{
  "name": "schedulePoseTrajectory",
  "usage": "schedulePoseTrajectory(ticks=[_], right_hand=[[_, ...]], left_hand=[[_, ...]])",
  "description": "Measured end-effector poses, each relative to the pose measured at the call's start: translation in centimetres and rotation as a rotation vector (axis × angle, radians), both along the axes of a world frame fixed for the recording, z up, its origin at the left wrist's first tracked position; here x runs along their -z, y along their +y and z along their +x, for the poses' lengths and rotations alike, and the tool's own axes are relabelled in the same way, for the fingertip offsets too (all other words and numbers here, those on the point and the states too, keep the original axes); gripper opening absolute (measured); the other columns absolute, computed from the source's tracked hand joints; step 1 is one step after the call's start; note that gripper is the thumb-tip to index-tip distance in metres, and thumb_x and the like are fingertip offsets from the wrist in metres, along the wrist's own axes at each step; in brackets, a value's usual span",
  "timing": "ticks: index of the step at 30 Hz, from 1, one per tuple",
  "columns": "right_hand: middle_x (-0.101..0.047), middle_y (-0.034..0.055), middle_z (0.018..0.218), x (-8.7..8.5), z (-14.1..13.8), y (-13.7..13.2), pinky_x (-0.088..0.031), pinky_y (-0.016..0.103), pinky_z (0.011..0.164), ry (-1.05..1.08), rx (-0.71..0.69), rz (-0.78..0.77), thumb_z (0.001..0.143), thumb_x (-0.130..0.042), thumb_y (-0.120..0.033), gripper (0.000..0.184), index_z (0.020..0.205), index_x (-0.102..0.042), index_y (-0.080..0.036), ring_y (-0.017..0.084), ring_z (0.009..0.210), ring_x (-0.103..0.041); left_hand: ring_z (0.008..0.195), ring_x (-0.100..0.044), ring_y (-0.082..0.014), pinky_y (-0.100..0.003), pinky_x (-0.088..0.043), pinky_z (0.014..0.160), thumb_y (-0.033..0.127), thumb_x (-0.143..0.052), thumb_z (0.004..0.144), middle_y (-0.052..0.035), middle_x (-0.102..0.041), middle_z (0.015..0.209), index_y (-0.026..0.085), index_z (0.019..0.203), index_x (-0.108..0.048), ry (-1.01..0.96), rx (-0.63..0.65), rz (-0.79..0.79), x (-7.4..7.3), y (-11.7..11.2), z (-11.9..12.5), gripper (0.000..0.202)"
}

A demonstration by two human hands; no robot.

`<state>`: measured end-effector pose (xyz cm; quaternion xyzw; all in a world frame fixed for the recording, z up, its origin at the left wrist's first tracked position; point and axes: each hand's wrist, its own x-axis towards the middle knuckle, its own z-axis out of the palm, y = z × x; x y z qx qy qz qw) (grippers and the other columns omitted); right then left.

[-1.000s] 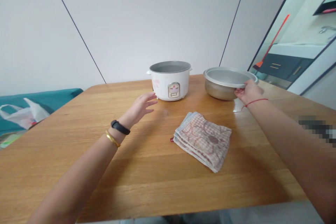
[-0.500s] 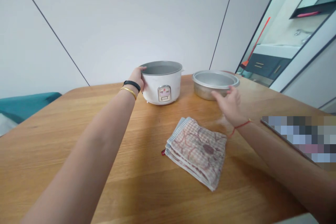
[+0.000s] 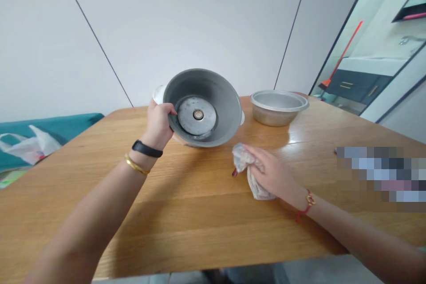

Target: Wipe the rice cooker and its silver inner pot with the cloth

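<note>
At the centre of the frame, the left hand (image 3: 158, 125) now grips the rim of a white rice cooker body (image 3: 202, 107), its thumb hooked over the edge into the interior and its fingers closed around the outside. In the earlier frames the cooker stood upright on the wooden table (image 3: 213, 235), but here it is tipped steeply toward the camera, so its open top faces the viewer. This shows the grey inner wall and, at the bottom, a round metal heating plate (image 3: 189, 117) with a small central button (image 3: 198, 114). Whether its lower edge still touches the table, I cannot tell. The right hand (image 3: 273, 173) has left the rim of the aluminium pot (image 3: 278, 108), which sits upright on the table to the right of the cooker, well clear of both hands. That hand is now closed around a checked kitchen cloth (image 3: 253, 191), which lay folded flat in the earlier frames and is now bunched up under the fingers, just below and to the right of the cooker. A small red tag (image 3: 234, 172) pokes out from the cloth's left side. A black wristband (image 3: 146, 148) and a gold bangle (image 3: 136, 164) circle the left wrist, and a red string bracelet (image 3: 306, 206) circles the right. At the left edge, a white plastic bag (image 3: 29, 147) lies on a teal bench (image 3: 66, 120).
</note>
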<state>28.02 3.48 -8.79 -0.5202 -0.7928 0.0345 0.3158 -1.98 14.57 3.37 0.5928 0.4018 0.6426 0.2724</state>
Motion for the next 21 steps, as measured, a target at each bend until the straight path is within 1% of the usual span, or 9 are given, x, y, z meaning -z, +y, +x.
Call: schedulePoseTrajectory(ticks=[2, 4, 5, 7, 9, 12, 15, 18, 21], right_hand=[[-0.061, 0.0097, 0.14, -1.6, 0.5, 0.0, -0.044, 0.048, 0.109, 0.158, 0.041, 0.2, 0.089, -0.048, -0.024, 0.055, 0.144, -0.054, -0.023, 0.029, 0.128, -0.056], [-0.059, 0.01, 0.144, -4.0, -0.1, -0.1, -0.041, 0.051, 0.11, 0.137, 0.071, 0.34, 0.089, -0.05, -0.026, 0.053, 0.141, -0.057, -0.024, 0.032, 0.132, -0.052], [-0.058, 0.0096, 0.145, -5.2, -0.9, -0.1, -0.039, 0.053, 0.11, 0.056, 0.072, 0.363, 0.088, -0.051, -0.027, 0.051, 0.138, -0.06, -0.025, 0.034, 0.133, -0.05], [-0.06, 0.0101, 0.143, -7.3, -3.0, 0.3, -0.037, 0.055, 0.105, -0.176, 0.056, 0.334, 0.089, -0.052, -0.028, 0.043, 0.129, -0.067, -0.023, 0.037, 0.13, -0.049], [-0.067, 0.0147, 0.131, -8.3, -5.4, 1.1, -0.037, 0.053, 0.098, -0.41, 0.022, 0.274, 0.092, -0.049, -0.027, 0.035, 0.115, -0.074, -0.018, 0.038, 0.125, -0.048], [-0.072, 0.0195, 0.113, -7.6, -8.4, 2.8, -0.039, 0.049, 0.089, -0.631, -0.083, 0.179, 0.092, -0.048, -0.027, 0.032, 0.097, -0.077, -0.013, 0.038, 0.119, -0.05], [-0.075, 0.0183, 0.103, -6.3, -10.7, 3.5, -0.042, 0.044, 0.081, -0.632, -0.103, 0.064, 0.093, -0.048, -0.035, 0.037, 0.094, -0.078, -0.014, 0.036, 0.106, -0.059], [-0.076, 0.0152, 0.093, -5.7, -13.1, 3.3, -0.044, 0.038, 0.071, -0.465, -0.062, -0.112, 0.095, -0.044, -0.041, 0.041, 0.089, -0.077, -0.017, 0.03, 0.09, -0.067], [-0.078, 0.0088, 0.091, -5.5, -15.5, 2.9, -0.044, 0.031, 0.065, -0.094, -0.129, -0.307, 0.098, -0.038, -0.04, 0.042, 0.091, -0.075, -0.02, 0.023, 0.081, -0.069]], left_hand=[[0.081, -0.057, -0.0195, -0.032, -0.048, 0.066, 0.023, -0.064, 0.058, 0.0003, -0.06, 0.083, 0.02, 0.092, -0.056, -0.105, -0.022, 0.043, -0.9, -3.5, -0.5, 0.035], [0.082, -0.059, -0.0211, -0.031, -0.05, 0.066, 0.017, -0.061, 0.053, -0.0004, -0.062, 0.084, 0.02, 0.095, -0.059, -0.106, 0.016, 0.056, -1.7, -6.2, -0.3, 0.042], [0.084, -0.06, -0.0221, -0.032, -0.05, 0.068, 0.016, -0.06, 0.051, -0.0008, -0.062, 0.085, 0.019, 0.095, -0.061, -0.072, 0.039, 0.053, -1.9, -7.3, -0.1, 0.044], [0.087, -0.061, -0.024, -0.033, -0.051, 0.07, 0.015, -0.057, 0.051, -0.0017, -0.064, 0.088, 0.019, 0.097, -0.063, 0.001, 0.067, 0.044, -2.0, -8.7, 0.5, 0.047], [0.09, -0.062, -0.0252, -0.034, -0.052, 0.072, 0.015, -0.056, 0.051, -0.0025, -0.066, 0.092, 0.018, 0.1, -0.064, 0.038, 0.069, 0.047, -1.8, -9.5, 1.0, 0.049], [0.092, -0.062, -0.0251, -0.034, -0.051, 0.074, 0.014, -0.056, 0.052, -0.0035, -0.068, 0.097, 0.018, 0.104, -0.065, 0.007, 0.072, 0.068, -1.1, -9.9, 1.5, 0.053], [0.09, -0.061, -0.0241, -0.033, -0.05, 0.073, 0.014, -0.056, 0.052, -0.0031, -0.067, 0.094, 0.018, 0.1, -0.065, -0.009, 0.07, 0.085, -0.7, -9.7, 1.8, 0.049], [0.085, -0.059, -0.023, -0.032, -0.048, 0.07, 0.014, -0.056, 0.052, -0.0018, -0.064, 0.088, 0.019, 0.094, -0.065, 0.02, 0.035, 0.097, -0.6, -9.3, 2.1, 0.044], [0.081, -0.057, -0.0217, -0.032, -0.045, 0.067, 0.014, -0.057, 0.052, -0.0009, -0.062, 0.085, 0.02, 0.09, -0.065, 0.055, 0.028, 0.083, -0.7, -8.8, 2.4, 0.04]])
